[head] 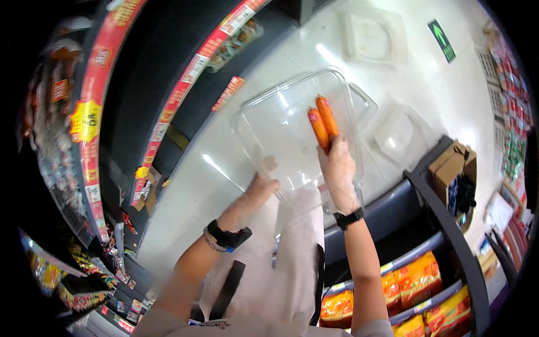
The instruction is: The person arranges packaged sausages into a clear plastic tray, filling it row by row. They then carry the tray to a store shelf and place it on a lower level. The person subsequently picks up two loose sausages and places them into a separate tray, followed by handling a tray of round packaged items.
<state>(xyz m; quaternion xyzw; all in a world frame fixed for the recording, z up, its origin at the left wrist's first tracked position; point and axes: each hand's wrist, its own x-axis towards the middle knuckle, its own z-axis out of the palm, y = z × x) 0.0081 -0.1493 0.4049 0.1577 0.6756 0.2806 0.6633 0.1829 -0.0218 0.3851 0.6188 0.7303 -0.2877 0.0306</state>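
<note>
In front of my legs is a clear plastic bin (284,126). My left hand (263,175), slightly blurred, grips its near left rim, with the thumb on one side of the wall. Two orange packaged sausages (322,120), lying side by side, are held by their near ends in my right hand (340,168). That hand wears a thin clear glove and is at the bin's right side. Whether it also touches the bin wall, I cannot tell. Black bands circle both wrists.
Dark store shelves (202,63) with red price strips run along the left. White-and-clear plastic trays (400,132) lie on the pale floor at right. An open cardboard box (446,172) stands beyond a dark shelf end. Orange packages (417,276) fill shelves at lower right.
</note>
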